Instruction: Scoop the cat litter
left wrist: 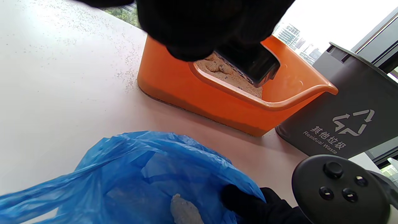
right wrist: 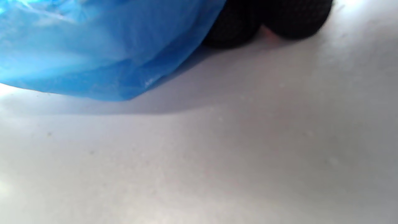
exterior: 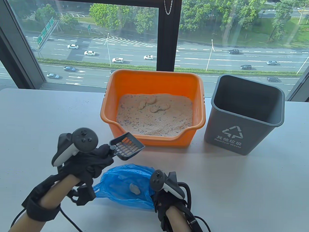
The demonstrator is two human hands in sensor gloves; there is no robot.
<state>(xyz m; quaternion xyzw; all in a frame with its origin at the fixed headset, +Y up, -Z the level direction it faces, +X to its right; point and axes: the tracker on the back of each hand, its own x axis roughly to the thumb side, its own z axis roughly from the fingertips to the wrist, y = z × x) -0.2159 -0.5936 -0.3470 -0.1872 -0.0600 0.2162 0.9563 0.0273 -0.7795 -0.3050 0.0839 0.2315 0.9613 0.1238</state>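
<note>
**Spill risk between tray and bag**

Nearest, the right hand [exterior: 170,198] pinches the blue bag [exterior: 125,187] open; if it sags, clumps miss. Beyond, the left hand [exterior: 91,160] grips the empty scoop [exterior: 127,146] at the orange litter tray [exterior: 153,81], where clumps [exterior: 153,104] could crumble.

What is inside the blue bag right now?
One pale grey litter clump lies inside the blue bag, whose rim the right hand holds. The folds cover the rest.
</note>
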